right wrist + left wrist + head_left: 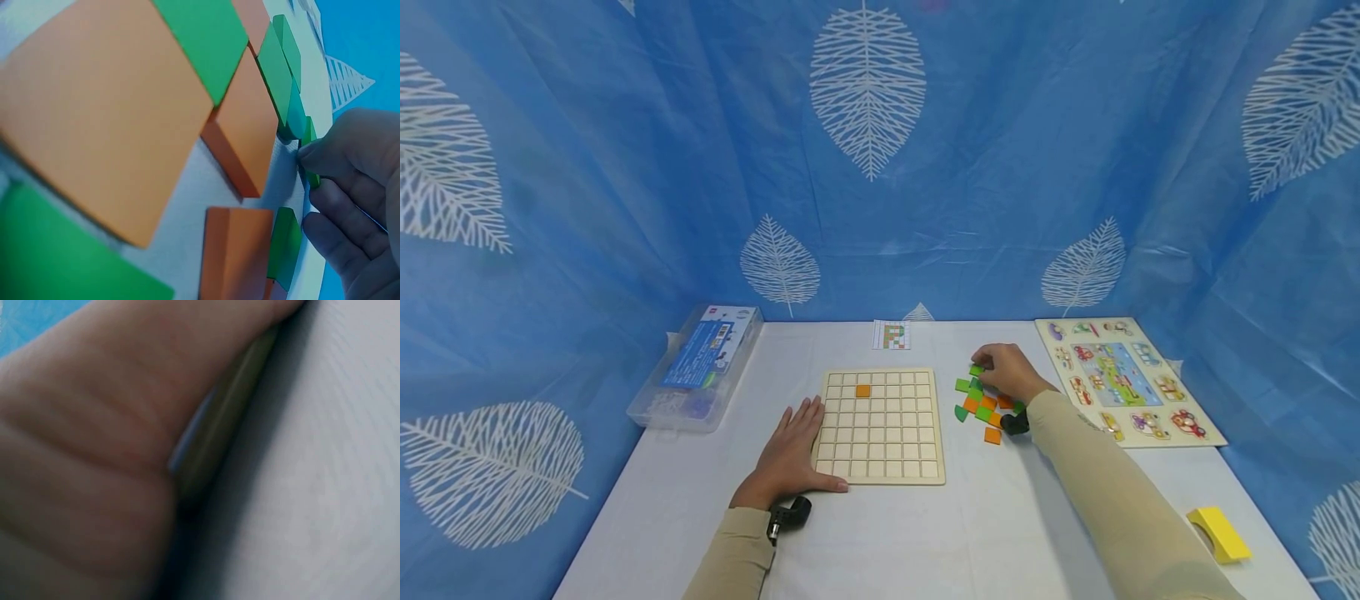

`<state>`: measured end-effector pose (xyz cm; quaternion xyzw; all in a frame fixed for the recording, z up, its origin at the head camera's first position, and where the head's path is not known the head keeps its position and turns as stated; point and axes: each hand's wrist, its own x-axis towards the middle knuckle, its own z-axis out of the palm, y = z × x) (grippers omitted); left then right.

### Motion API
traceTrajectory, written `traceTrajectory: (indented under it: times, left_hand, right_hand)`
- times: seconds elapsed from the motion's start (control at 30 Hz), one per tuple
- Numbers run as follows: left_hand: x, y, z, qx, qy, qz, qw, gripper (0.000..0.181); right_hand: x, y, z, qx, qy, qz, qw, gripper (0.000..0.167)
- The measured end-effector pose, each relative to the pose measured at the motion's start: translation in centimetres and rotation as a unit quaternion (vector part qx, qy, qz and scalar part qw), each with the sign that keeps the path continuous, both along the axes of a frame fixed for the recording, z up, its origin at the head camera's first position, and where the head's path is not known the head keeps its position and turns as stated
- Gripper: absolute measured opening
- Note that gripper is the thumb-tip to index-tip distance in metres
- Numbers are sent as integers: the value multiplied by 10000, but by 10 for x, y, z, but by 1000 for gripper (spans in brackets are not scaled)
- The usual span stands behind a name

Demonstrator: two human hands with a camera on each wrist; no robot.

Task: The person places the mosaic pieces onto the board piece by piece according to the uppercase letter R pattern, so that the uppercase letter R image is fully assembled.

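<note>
A wooden grid board (pixel 880 433) lies flat on the white table, with one orange tile (pixel 862 391) in a cell near its top. Spread along the board's left edge and lower left corner, my left hand (pixel 793 450) rests with fingers straight. To the board's right lies a loose pile of green and orange tiles (pixel 983 413). My right hand (pixel 1011 371) is at the far side of this pile. Its thumb and fingers pinch a green tile (pixel 310 153), partly hidden by the fingertips. In the left wrist view, my hand (pixel 112 425) covers most of the board.
A small pattern card (pixel 892 335) lies behind the board. At the back left is a clear plastic box (pixel 700 367) with a blue label. A wooden picture puzzle (pixel 1131 379) lies at the right, and a yellow arched block (pixel 1220 535) stands near the right edge.
</note>
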<state>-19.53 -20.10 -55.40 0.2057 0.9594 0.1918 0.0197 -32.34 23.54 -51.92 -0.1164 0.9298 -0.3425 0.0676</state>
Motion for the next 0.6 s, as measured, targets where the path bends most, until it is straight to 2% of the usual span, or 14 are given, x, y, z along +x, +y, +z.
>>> traceTrajectory:
  times: [0.27,0.43,0.6]
  left_hand:
    - [0,0,-1,1,0,-15,10000,150]
    - [-2,-1,-4,15,43,-4,10000,151]
    - [-2,-1,-6,34,59,-5,10000,151]
  right_hand:
    - [2,-2,6,-48,197,-13,9998,33]
    - [4,-8,13,-201,274,58,9994,32]
    - [2,-18,14,-270,265,76,9993,31]
